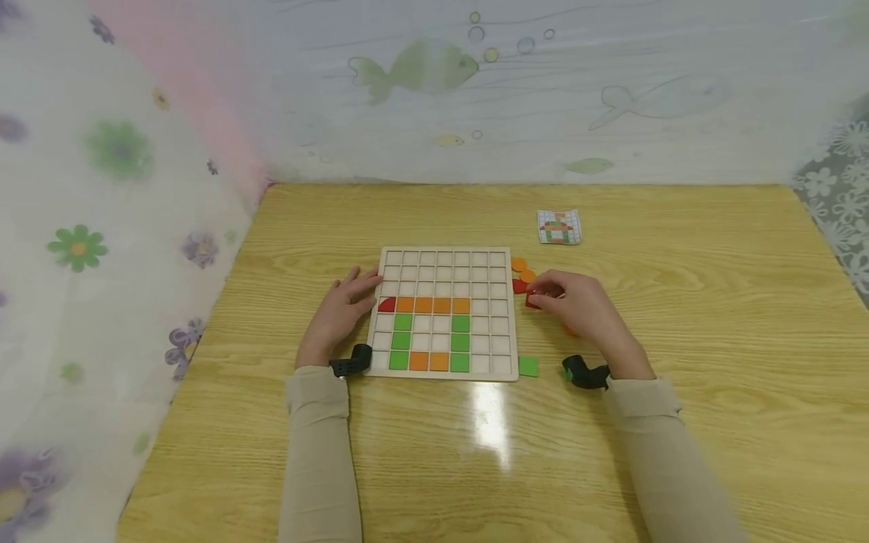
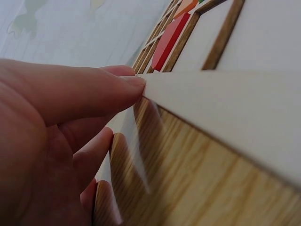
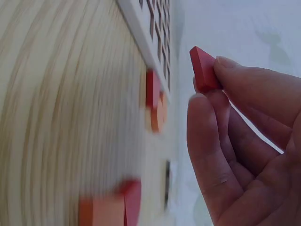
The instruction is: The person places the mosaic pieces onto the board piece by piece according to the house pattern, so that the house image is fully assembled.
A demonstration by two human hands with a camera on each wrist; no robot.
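Observation:
A wooden grid board (image 1: 480, 345) holds a row of orange squares (image 1: 423, 305), with a red round-edged piece (image 1: 387, 305) at its left end. Below are two columns of green squares (image 1: 400, 342) with orange squares between their lowest ones. My left hand (image 1: 342, 313) rests at the board's left edge, fingertips touching the rim (image 2: 211, 99) in the left wrist view. Right of the board, my right hand (image 1: 577, 302) pinches a small red tile (image 3: 205, 70) between thumb and fingers, raised above the table. Its full outline is partly hidden by the fingers.
Orange round-edged pieces (image 1: 519, 265) and another red piece (image 1: 519, 286) lie by the board's right edge. A loose green square (image 1: 528, 366) sits near its lower right corner. Farther back lies a small pattern card (image 1: 560, 227). More red and orange pieces (image 3: 106, 209) lie under my right hand.

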